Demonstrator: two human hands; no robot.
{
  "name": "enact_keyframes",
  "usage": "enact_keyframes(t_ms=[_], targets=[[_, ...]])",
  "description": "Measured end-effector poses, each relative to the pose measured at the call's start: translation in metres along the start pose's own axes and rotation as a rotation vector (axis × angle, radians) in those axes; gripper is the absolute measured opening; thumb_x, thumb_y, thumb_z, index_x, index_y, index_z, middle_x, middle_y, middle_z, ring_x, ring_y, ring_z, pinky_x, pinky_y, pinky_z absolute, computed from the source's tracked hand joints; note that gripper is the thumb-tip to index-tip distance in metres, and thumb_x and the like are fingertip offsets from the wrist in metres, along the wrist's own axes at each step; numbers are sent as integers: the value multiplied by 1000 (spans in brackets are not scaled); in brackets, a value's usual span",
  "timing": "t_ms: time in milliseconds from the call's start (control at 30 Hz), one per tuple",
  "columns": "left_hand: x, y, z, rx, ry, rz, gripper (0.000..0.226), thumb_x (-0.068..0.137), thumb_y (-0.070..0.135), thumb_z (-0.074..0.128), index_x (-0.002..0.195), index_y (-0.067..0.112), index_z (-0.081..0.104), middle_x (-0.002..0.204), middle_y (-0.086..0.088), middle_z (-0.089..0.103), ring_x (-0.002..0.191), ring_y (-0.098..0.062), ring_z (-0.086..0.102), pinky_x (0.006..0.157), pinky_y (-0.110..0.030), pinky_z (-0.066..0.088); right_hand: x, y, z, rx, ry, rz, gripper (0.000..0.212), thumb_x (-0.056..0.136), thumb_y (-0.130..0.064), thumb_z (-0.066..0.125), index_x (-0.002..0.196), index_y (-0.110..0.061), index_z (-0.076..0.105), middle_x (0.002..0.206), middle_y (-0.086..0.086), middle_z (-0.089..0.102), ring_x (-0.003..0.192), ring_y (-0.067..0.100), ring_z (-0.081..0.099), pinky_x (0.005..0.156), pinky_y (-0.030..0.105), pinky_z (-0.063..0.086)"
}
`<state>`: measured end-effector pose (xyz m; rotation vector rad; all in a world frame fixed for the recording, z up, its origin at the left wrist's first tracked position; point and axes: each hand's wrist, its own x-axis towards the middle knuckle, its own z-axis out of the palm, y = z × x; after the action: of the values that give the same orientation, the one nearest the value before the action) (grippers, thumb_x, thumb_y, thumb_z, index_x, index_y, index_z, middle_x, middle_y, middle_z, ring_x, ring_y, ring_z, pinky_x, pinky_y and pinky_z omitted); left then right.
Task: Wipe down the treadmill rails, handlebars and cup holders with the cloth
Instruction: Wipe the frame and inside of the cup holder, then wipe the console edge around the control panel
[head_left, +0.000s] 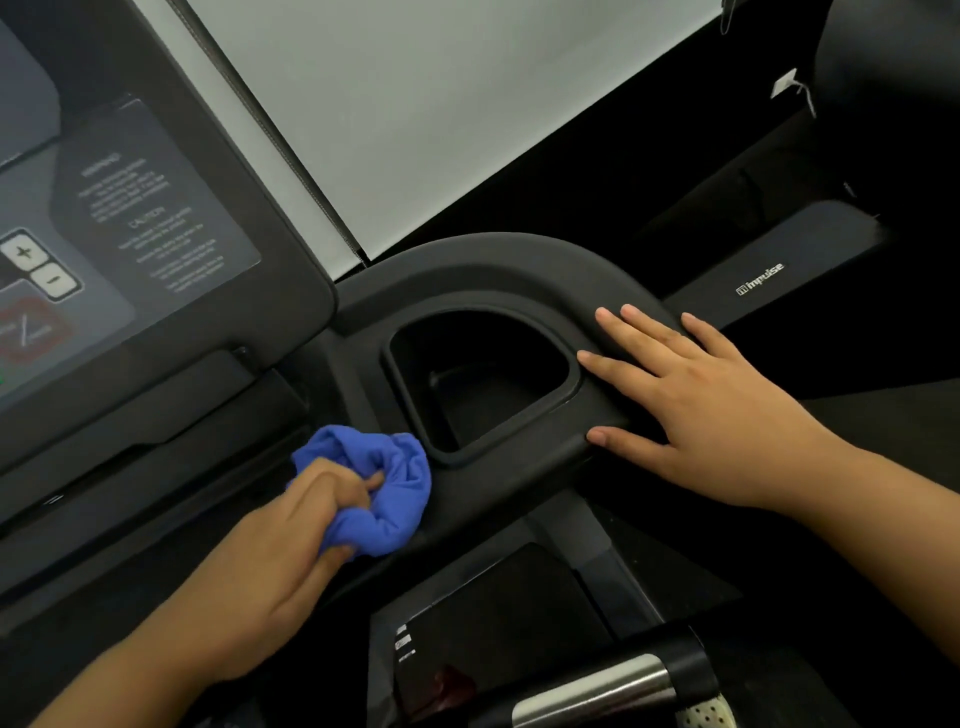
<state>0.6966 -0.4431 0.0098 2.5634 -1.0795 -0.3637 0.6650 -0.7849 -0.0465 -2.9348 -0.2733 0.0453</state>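
A bunched blue cloth (387, 480) is pressed on the black plastic just left of and below the cup holder (483, 379), a deep D-shaped recess in the treadmill's right console wing. My left hand (291, 535) is shut on the cloth from below. Flat on the curved rim (519, 260) to the right of the cup holder lies my right hand (691, 400), fingers spread and holding nothing. At the bottom edge a silver and black handlebar (623, 686) pokes into view.
The console panel (130, 234) with warning text and plus and minus buttons fills the left. A pale wall or blind (441, 104) is behind. A neighbouring machine's base marked "impulse" (761, 278) sits at right on dark floor.
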Motion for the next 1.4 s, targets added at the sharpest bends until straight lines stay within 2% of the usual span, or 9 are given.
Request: enact_keyframes(t_ms=[300, 400, 500, 667, 867, 967, 1133, 1267, 1400], targets=[[-41, 5, 12, 29, 91, -160, 18, 85, 39, 43, 99, 45, 35, 106, 25, 45, 100, 5, 53, 78, -16, 43, 0, -9, -9, -19, -84, 38, 87, 76, -79, 0, 150, -34, 12, 156, -7, -12, 143, 8, -16, 118, 43, -4], [-48, 16, 16, 59, 84, -168, 33, 83, 59, 46, 111, 49, 33, 117, 30, 42, 119, 12, 41, 91, -10, 37, 5, -27, -18, -6, -102, 54, 90, 71, -78, -4, 149, -34, 5, 156, -10, -12, 142, 8, -17, 117, 48, -3], [-62, 21, 18, 123, 122, -174, 60, 86, 70, 38, 135, 35, 35, 142, 26, 36, 140, 4, 20, 110, -21, 25, 12, -66, -25, 60, 1, -91, 82, 80, -72, 10, 149, -29, 22, 158, -8, 4, 145, 8, -4, 117, 48, 4], [-81, 22, 27, 96, 288, -187, 64, 94, 60, 32, 143, 20, 33, 150, 12, 35, 140, -6, 27, 114, -28, 17, 18, -160, -24, 314, 94, -477, 56, 91, -50, 39, 141, -26, 41, 156, -3, 23, 145, 12, 16, 114, 41, 25], [-113, 7, 44, -19, 693, -600, 72, 89, 68, 25, 142, 20, 35, 149, 12, 31, 143, -4, 15, 117, -28, 2, 56, -207, -3, 131, -120, -596, 63, 89, -64, 33, 146, -41, 21, 159, -3, 5, 146, 19, -7, 118, 48, 7], [-130, 3, 52, -42, 807, -756, 81, 84, 74, 24, 143, 19, 32, 148, 13, 27, 144, -4, 11, 116, -31, 2, 64, -203, 5, 106, -258, -574, 69, 84, -74, 30, 144, -52, 7, 158, -13, 3, 144, 13, -15, 117, 37, -7], [-146, -2, 56, -30, 793, -823, 81, 86, 71, 23, 146, 16, 25, 152, 10, 22, 144, -2, 5, 114, -12, -5, 62, -200, 19, 176, -87, -628, 54, 87, -52, 41, 139, -36, 41, 143, -15, 43, 139, 10, 22, 115, 16, 2], [-141, -4, 61, -4, 778, -824, 78, 89, 68, 20, 144, 12, 28, 151, -1, 30, 144, -11, 12, 116, -21, -5, 54, -208, 35, 245, 15, -565, 45, 81, -33, 48, 123, -23, 59, 124, -6, 61, 121, 17, 50, 110, 30, 30], [-133, -3, 59, 57, 734, -870, 79, 91, 65, 16, 142, 7, 32, 150, -7, 33, 141, -13, 12, 116, -34, 2, 52, -197, 28, 316, 45, -604, 40, 85, -30, 47, 122, -23, 59, 123, -11, 60, 120, 7, 45, 110, 19, 24]])
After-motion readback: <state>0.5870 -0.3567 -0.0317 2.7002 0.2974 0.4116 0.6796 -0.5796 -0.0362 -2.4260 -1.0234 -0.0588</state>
